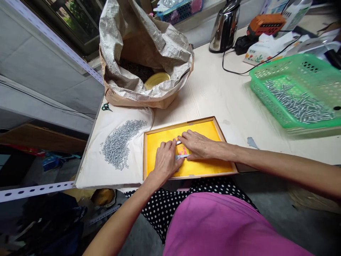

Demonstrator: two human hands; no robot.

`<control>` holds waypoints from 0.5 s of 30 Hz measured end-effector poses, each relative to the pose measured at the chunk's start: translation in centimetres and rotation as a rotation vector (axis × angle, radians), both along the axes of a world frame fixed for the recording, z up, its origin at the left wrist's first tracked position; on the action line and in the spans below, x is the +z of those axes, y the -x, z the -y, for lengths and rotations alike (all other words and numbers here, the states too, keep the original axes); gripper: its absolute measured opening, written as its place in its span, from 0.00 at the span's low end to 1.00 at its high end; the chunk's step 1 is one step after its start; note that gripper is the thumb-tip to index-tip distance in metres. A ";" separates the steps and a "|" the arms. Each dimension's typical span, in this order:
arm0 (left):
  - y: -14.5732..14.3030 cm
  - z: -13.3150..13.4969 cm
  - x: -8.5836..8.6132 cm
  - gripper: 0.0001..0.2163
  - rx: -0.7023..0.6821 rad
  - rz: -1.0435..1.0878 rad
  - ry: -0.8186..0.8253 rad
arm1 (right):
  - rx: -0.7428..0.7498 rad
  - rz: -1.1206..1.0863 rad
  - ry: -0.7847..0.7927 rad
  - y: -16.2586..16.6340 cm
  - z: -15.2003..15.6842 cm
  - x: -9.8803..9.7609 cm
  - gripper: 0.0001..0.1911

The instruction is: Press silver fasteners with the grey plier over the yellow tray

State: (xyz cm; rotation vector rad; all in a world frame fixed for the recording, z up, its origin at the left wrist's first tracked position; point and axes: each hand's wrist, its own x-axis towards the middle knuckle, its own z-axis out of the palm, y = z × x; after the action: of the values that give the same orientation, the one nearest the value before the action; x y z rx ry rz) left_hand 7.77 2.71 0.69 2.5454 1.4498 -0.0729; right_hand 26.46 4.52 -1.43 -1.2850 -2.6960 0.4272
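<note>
Both my hands are inside a shallow wooden-rimmed tray (145, 153) lined with yellow. My left hand (165, 159) is closed on the left ends of a grey bar-like piece (182, 156), its thumb by the lower bar. From the other side, my right hand (199, 144) grips its right end, fingers at the upper bar and thumb by the lower one. Between the two bars shows a yellow patch with pink marks (182, 150). Fingers cover much of the piece, so its exact kind is unclear.
A heap of small metal pins (118, 144) lies on white cloth left of the tray. Behind stands a large open sack (149, 101) with a yellow bowl (157, 79). A green basket (287, 122) of metal pins, a kettle (222, 30) and small scissors (107, 107) are around.
</note>
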 end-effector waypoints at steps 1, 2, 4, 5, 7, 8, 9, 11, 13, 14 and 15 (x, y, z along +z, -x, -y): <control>-0.3 -0.5 0.2 0.33 -0.027 -0.052 0.011 | -0.007 0.021 0.021 0.0 0.1 0.1 0.33; -0.4 -0.9 0.3 0.34 -0.055 -0.088 0.020 | -0.013 0.038 0.035 0.0 0.1 0.1 0.33; -0.6 -1.6 0.5 0.34 -0.122 -0.114 0.049 | -0.019 0.051 0.037 0.1 0.3 0.2 0.30; -0.7 -1.8 0.6 0.33 -0.154 -0.113 0.065 | -0.020 0.051 0.032 0.1 0.5 0.1 0.28; -0.7 -1.9 0.6 0.28 -0.188 -0.113 0.078 | -0.048 0.050 0.004 0.3 0.9 0.1 0.26; -0.7 -1.9 0.6 0.26 -0.189 -0.115 0.070 | -0.072 0.053 -0.016 0.4 1.1 0.0 0.25; -0.8 -1.8 0.6 0.24 -0.184 -0.118 0.053 | -0.099 0.062 -0.036 0.5 1.4 0.0 0.24; -0.8 -1.6 0.7 0.22 -0.159 -0.121 0.016 | -0.147 0.084 -0.065 0.9 1.8 0.0 0.18; -0.8 -1.3 0.8 0.20 -0.141 -0.121 -0.008 | -0.176 0.098 -0.063 1.2 2.1 -0.2 0.13; -0.8 -1.2 0.9 0.19 -0.136 -0.122 -0.013 | -0.186 0.100 -0.059 1.4 2.1 -0.3 0.13; -0.8 -1.1 0.9 0.18 -0.131 -0.124 -0.015 | -0.190 0.102 -0.055 1.5 2.2 -0.4 0.13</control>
State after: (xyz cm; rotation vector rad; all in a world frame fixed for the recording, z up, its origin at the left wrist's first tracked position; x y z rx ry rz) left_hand 8.59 3.77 1.63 2.6889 1.3267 -0.2453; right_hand 25.00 2.34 -1.83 -1.5683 -2.6113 0.2707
